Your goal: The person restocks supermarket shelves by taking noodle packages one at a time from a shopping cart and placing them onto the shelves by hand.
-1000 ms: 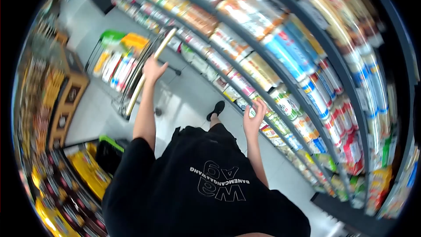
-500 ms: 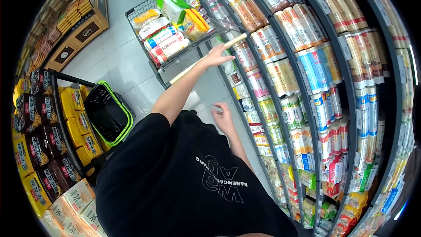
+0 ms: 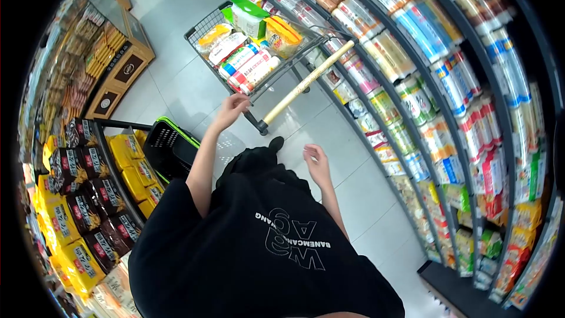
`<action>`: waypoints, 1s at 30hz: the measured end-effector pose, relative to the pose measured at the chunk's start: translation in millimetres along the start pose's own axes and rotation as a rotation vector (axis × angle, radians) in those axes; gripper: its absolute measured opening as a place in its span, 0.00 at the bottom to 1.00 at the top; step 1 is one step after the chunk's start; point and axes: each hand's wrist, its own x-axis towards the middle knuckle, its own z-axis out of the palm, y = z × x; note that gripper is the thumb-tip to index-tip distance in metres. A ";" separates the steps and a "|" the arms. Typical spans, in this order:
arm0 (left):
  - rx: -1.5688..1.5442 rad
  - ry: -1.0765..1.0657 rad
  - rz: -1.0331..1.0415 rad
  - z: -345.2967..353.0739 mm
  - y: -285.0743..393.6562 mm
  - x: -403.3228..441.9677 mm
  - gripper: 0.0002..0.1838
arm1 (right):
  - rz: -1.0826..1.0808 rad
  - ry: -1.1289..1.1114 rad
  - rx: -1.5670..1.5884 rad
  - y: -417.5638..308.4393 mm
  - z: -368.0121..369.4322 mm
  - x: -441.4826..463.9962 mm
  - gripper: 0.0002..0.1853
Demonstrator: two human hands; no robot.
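Note:
My left hand (image 3: 233,109) hangs by the near left corner of a shopping cart (image 3: 203,38), its fingers loosely bent and nothing visible in them. Slanting up to the right, the cart's pale handle (image 3: 306,85) is free of both hands. Lower down, in front of my body, my right hand (image 3: 316,162) is half curled with a gap between thumb and fingers, holding nothing. Inside the cart lie a green and white package (image 3: 247,16), a yellow bag (image 3: 283,35), another yellow pack (image 3: 215,36) and several white, blue and red cylindrical packs (image 3: 253,70).
Shelves of wrapped noodle-like rolls (image 3: 385,56) line the right side. At left, a black basket with green rim (image 3: 168,147) stands beside a rack of yellow packs (image 3: 132,156) and dark packs (image 3: 88,215). Farther back is a wooden display stand (image 3: 120,82). Grey tiles (image 3: 347,174) cover the floor.
My left hand has let go of the cart handle and drawn back to the left. The view has shifted, and the cart sits a little farther right. My right hand stays low, still empty.

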 end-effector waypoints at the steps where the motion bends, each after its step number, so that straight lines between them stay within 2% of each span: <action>1: 0.216 -0.005 -0.078 -16.8 -4.3 -16.0 0.19 | 0.021 0.029 0.014 11.0 -10.7 -12.3 0.13; 5: 0.890 -0.179 -0.427 -56.2 -15.4 -45.5 0.29 | 0.046 0.120 0.059 12.9 -46.4 -49.5 0.12; 8: 0.898 -0.252 -0.431 -59.5 -17.5 -32.5 0.32 | 0.045 0.175 0.073 -17.9 -54.8 -51.4 0.13; 11: 0.729 -0.198 -0.301 -48.5 -7.9 -9.1 0.31 | 0.018 0.213 0.141 -60.2 -46.7 -32.8 0.13; 16: 0.633 -0.247 -0.194 -40.4 -8.5 36.7 0.28 | -0.031 0.146 0.197 -88.4 -10.9 25.5 0.12; 19: 0.682 -0.263 -0.128 -42.5 -52.4 83.1 0.28 | -0.010 0.083 0.222 -93.2 23.3 59.8 0.11; 22: 0.507 -0.194 -0.033 -50.2 -103.4 121.3 0.26 | 0.063 0.038 0.240 -87.3 70.9 80.1 0.11; 23: 0.504 -0.211 -0.078 -50.9 -121.1 137.0 0.27 | 0.094 0.025 0.245 -82.9 85.3 89.0 0.11; 24: 0.640 -0.181 0.010 -51.0 -147.9 149.4 0.31 | 0.140 0.037 0.268 -79.5 99.5 95.1 0.11; 27: 0.763 -0.298 -0.168 -45.9 -202.5 186.0 0.42 | 0.268 0.072 0.313 -61.1 141.4 111.8 0.11; 30: 0.829 -0.368 -0.312 -41.5 -251.3 206.5 0.45 | 0.370 0.125 0.321 -51.7 186.8 128.3 0.10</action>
